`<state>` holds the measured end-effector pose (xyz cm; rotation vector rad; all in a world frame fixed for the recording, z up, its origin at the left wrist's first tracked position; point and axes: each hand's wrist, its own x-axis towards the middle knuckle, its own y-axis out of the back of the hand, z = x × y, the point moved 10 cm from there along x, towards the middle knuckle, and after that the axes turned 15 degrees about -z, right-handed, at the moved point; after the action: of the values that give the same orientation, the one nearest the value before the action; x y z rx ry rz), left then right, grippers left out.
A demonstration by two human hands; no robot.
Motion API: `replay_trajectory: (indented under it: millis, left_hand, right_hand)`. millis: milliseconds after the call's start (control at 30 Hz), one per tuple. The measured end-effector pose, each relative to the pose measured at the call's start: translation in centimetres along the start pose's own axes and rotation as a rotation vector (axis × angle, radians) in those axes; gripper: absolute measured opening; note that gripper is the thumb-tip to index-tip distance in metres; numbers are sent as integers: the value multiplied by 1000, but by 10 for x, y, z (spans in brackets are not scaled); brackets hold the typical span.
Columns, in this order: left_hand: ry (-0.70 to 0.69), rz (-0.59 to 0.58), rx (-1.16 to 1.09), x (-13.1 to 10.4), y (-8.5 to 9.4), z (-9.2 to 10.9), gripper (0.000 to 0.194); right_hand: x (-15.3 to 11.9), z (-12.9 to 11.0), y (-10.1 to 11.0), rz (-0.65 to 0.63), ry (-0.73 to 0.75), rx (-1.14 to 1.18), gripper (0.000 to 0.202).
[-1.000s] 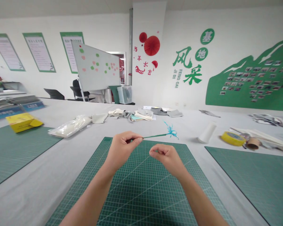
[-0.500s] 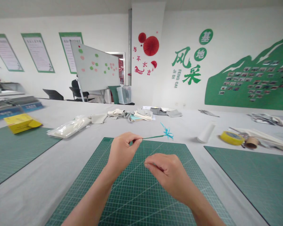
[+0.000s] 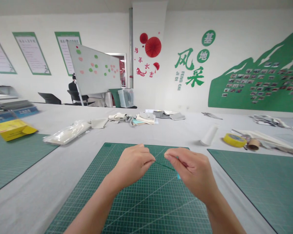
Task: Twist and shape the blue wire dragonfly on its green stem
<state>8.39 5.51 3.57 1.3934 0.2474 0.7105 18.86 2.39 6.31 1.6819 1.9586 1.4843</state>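
Note:
My left hand (image 3: 133, 163) pinches the end of a thin green stem belonging to an artificial flower (image 3: 164, 165). The stem slants down to the right, passing behind my right hand (image 3: 194, 167), which hides most of the blue flower head; only a small blue patch shows under the fingers. Thumb and forefinger of my right hand are pressed together, a little above the stem and apart from my left fingertips. Whether something thin is between them cannot be made out. Both hands are over a green gridded cutting mat (image 3: 141, 208).
Further cutting mats lie left (image 3: 19, 159) and right (image 3: 263, 182). Around them are a yellow box (image 3: 14, 129), a clear plastic packet (image 3: 68, 132), fabric scraps (image 3: 146, 117), a white roll (image 3: 209, 136), yellow tape (image 3: 234, 140) and a brown cardboard core (image 3: 254, 144).
The flower has swung down, its head now mostly behind my right hand. My left hand has lowered slightly; my right hand has moved up and to the right. The view has shifted slightly right.

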Motion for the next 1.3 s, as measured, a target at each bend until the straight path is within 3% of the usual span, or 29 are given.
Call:
replay_trajectory:
  millis: [133, 233, 400, 567, 733, 900, 1100, 1300]
  left_hand:
    - [-70, -53, -102, -3, 2, 7, 21]
    - [-111, -90, -219, -6, 6, 9, 21]
    - [-138, -78, -491, -10, 15, 6, 17]
    - [-1, 102, -619, -14, 27, -19, 15]
    - [199, 297, -604, -21, 32, -49, 14]
    - [294, 397, -584, -26, 32, -63, 14]
    - [325, 417, -502, -27, 30, -63, 15]
    - [309, 374, -287, -22, 27, -49, 17]
  right_hand:
    - [1, 18, 13, 64, -52, 11, 20]
    - [4, 40, 12, 41, -118, 93, 21]
    - [14, 74, -12, -42, -179, 325, 23]
    - [23, 85, -44, -78, -173, 400, 23]
    - [26, 68, -67, -178, -159, 321, 19]
    - [24, 32, -73, -241, -52, 167, 17]
    - [13, -3, -70, -275, 65, 25, 20]
    - [6, -21, -58, -251, 110, -6, 20]
